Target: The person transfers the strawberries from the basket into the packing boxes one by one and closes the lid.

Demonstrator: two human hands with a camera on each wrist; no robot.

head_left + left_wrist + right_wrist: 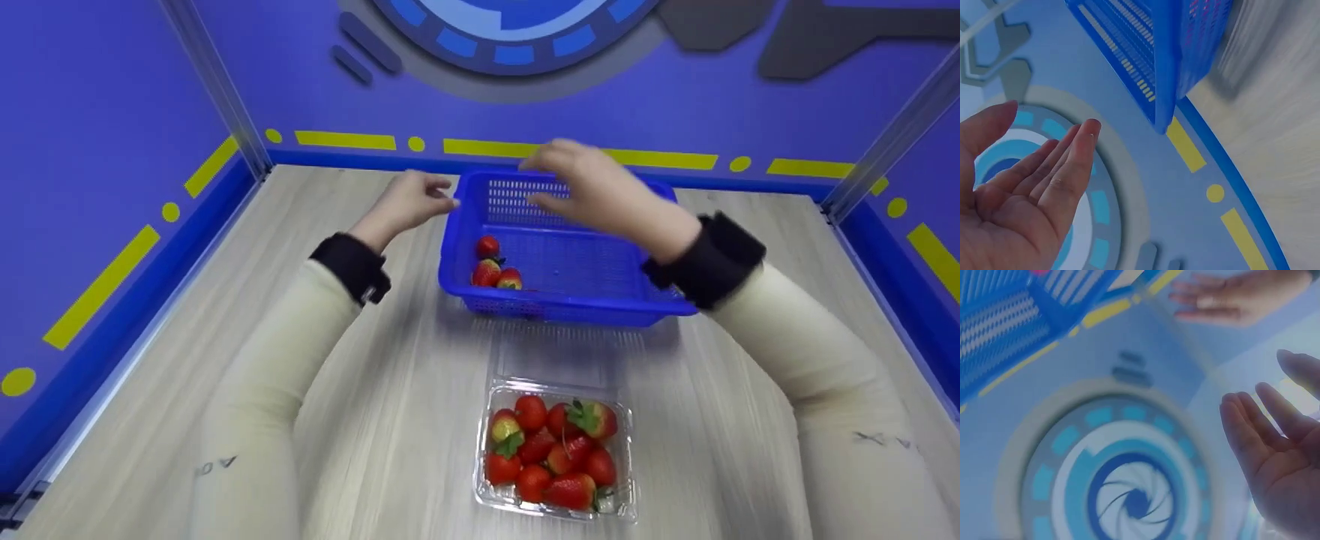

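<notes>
A blue plastic basket (pixel 570 300) with slotted walls stands toward the back of the table, several strawberries (pixel 487 272) gathered in its left corner. My left hand (pixel 411 201) is raised just left of the basket's rim, fingers relaxed and holding nothing. Over the basket's back part hovers my right hand (pixel 596 187), also without anything in it; its fingers are loosely bent, and in the right wrist view the palm (pixel 1292 467) is bare. Nearer the front sits a clear plastic clamshell box (pixel 480 480), its lid laid back toward the basket, filled with red strawberries (pixel 536 446).
Blue printed wall panels (pixel 465 112) with yellow dashes enclose the wooden table (pixel 375 450) at the back and both sides. Metal corner posts (pixel 225 97) rise at the back corners. The clamshell's clear lid (pixel 551 360) reaches close to the basket's front wall.
</notes>
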